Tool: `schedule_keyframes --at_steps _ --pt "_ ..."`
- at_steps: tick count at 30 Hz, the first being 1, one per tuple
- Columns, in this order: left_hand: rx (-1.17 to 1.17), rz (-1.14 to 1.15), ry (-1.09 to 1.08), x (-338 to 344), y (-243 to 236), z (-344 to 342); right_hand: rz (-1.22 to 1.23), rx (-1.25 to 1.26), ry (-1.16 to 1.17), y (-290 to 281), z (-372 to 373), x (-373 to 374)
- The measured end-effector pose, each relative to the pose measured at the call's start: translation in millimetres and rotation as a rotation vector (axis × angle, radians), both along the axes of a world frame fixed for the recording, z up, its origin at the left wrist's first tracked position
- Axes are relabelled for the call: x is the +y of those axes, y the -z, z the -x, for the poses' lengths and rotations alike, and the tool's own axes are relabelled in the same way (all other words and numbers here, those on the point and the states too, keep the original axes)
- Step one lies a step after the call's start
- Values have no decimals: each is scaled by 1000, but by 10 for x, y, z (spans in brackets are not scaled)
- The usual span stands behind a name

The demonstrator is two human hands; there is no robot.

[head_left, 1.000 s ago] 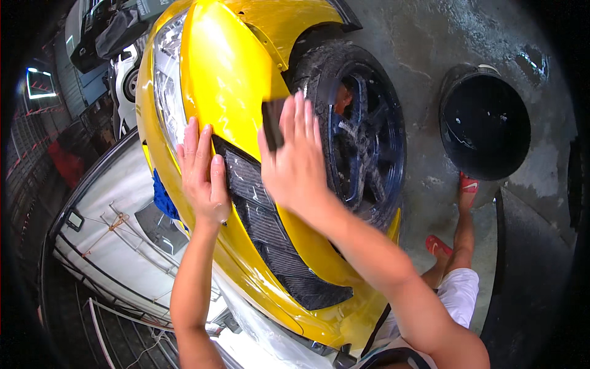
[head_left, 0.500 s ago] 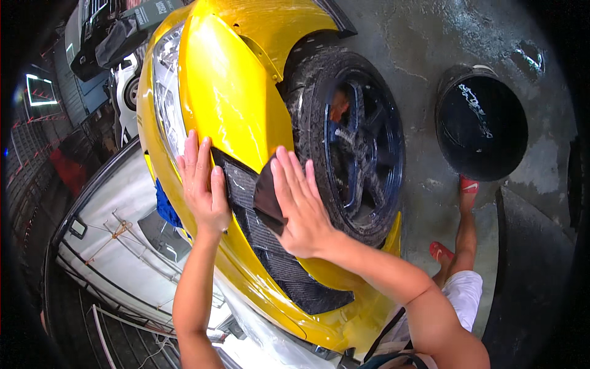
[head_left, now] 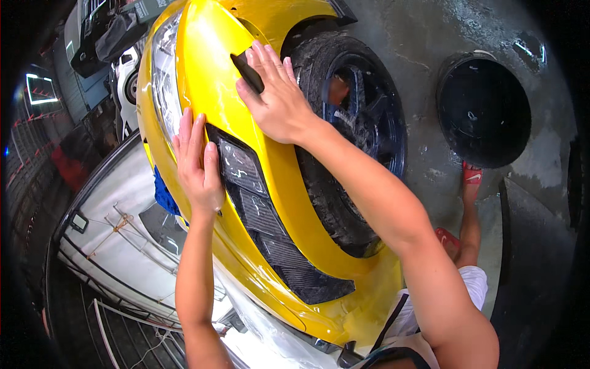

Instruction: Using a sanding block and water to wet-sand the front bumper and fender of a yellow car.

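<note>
My right hand [head_left: 274, 97] lies flat over a thin dark sheet that looks like sandpaper [head_left: 247, 72], pressed against the yellow car fender [head_left: 212, 61] above the front wheel. A corner of the sheet sticks out beside my fingers; the rest is hidden under them. My left hand [head_left: 200, 163] rests open on the yellow bodywork, between the headlight [head_left: 164, 77] and the black carbon-look vent panel [head_left: 246, 178]. It holds nothing. Wet streaks and reflections show on the paint and vent.
A round black bucket [head_left: 440, 111] stands on the wet grey floor [head_left: 418, 37], right of the dark-rimmed wheel [head_left: 384, 101]. My red shoe [head_left: 472, 174] is just below it. A blue cloth [head_left: 163, 192] lies at the car's left side, and clear plastic film [head_left: 261, 313] hangs lower down.
My right hand has slid upward with the dark sheet, from beside the vent panel to the fender above the wheel. My left hand has shifted up slightly.
</note>
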State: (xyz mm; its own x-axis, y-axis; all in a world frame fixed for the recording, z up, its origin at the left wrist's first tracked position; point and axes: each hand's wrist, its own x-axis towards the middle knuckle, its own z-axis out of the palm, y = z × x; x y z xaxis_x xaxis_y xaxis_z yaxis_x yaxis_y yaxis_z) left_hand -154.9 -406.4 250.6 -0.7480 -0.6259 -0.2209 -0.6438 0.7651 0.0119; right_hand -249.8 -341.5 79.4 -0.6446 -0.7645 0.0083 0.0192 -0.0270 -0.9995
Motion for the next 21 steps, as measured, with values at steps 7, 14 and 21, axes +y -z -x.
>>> schedule_keyframes --at_steps 7,14,21 --pt "-22 9 26 -26 23 -52 -25 -159 -24 -610 -692 964" --pt "-21 33 39 -78 -90 -147 -267 -306 -48 -926 -823 891" --pt "0 50 41 -92 -48 -86 -265 -210 55 -428 -147 -35"
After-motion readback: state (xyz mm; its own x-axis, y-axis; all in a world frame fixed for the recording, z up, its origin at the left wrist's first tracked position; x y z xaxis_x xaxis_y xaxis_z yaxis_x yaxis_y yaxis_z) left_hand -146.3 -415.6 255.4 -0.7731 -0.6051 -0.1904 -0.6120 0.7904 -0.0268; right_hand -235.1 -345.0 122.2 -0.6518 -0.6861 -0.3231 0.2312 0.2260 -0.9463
